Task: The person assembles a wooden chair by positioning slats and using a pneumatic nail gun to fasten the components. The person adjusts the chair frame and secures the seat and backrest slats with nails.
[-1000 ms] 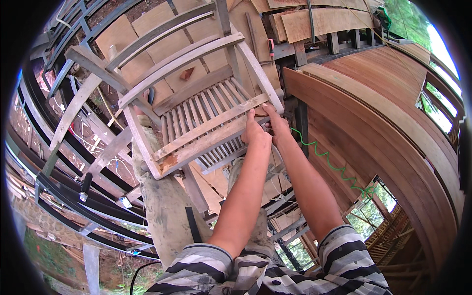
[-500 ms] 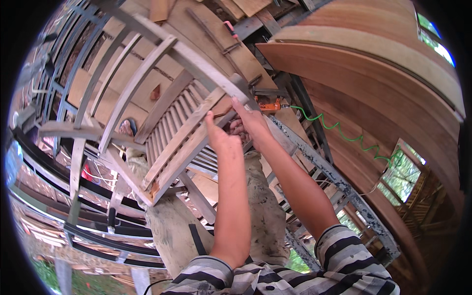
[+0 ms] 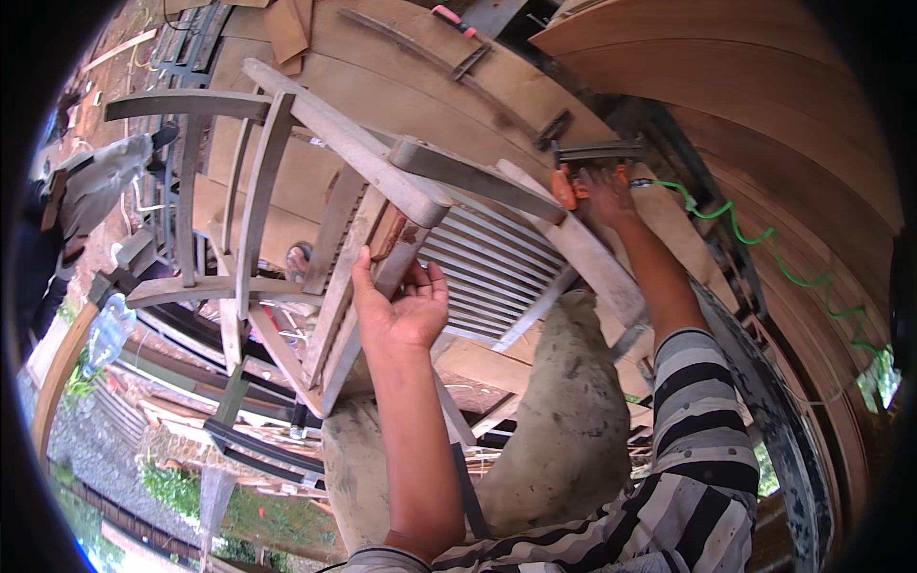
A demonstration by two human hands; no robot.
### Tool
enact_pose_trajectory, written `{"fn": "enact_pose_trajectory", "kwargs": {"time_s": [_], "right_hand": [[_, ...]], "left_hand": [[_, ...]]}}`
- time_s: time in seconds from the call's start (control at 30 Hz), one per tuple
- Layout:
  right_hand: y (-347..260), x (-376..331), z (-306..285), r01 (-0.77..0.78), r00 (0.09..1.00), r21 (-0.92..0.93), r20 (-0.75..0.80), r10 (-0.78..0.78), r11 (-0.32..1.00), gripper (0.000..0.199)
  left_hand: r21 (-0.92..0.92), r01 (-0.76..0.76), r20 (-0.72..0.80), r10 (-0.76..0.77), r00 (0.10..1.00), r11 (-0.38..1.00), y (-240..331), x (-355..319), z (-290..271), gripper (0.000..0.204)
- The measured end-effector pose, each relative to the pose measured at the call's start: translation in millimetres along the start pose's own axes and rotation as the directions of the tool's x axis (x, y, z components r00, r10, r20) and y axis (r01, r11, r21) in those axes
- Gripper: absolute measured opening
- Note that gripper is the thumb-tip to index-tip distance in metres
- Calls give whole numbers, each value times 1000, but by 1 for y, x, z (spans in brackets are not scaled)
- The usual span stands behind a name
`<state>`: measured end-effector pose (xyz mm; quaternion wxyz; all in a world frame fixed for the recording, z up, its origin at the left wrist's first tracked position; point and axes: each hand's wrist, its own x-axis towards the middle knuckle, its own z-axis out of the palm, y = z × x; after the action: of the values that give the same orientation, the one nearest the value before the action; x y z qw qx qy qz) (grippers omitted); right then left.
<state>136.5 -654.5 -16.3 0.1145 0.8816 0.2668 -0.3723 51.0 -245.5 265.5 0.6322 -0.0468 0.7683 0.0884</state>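
Observation:
A weathered grey wooden chair with a slatted seat lies tipped on its side over a workbench. My left hand grips the front rail of the chair's seat frame, fingers wrapped around the brown end of it. My right hand reaches far out to the right and rests on an orange tool lying on the bench beside the chair leg; whether the fingers close around the tool cannot be told. A green coiled hose runs from that tool off to the right.
Curved brown wooden boards stack at the upper right. A grey lumpy block sits under the chair. Another person in grey clothing stands at the far left. Timber offcuts and dark metal rails lie below left.
The chair has swung round and tipped further onto its side. My left hand shifted to the seat rail, and my right hand moved away from the chair out to the orange tool.

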Motion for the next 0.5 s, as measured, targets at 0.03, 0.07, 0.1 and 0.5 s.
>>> {"fn": "enact_pose_trajectory", "kwargs": {"time_s": [0.03,0.07,0.1,0.5], "right_hand": [[-2,13,0,16,999,-73,-35,-18,997,79],[-3,19,-1,32,998,-106,54,-26,994,80],[-11,26,-12,74,989,-144,137,-54,987,81],[-19,-35,-194,-3,986,-25,167,7,1000,59]], "left_hand": [[-11,1,-12,-1,1000,1000,1,1,-2,72],[-22,5,-22,-6,1000,1000,2,2,-3,72],[-55,-1,-35,-1,999,998,5,2,-6,71],[-101,131,-83,-139,987,986,6,-2,6,73]]}}
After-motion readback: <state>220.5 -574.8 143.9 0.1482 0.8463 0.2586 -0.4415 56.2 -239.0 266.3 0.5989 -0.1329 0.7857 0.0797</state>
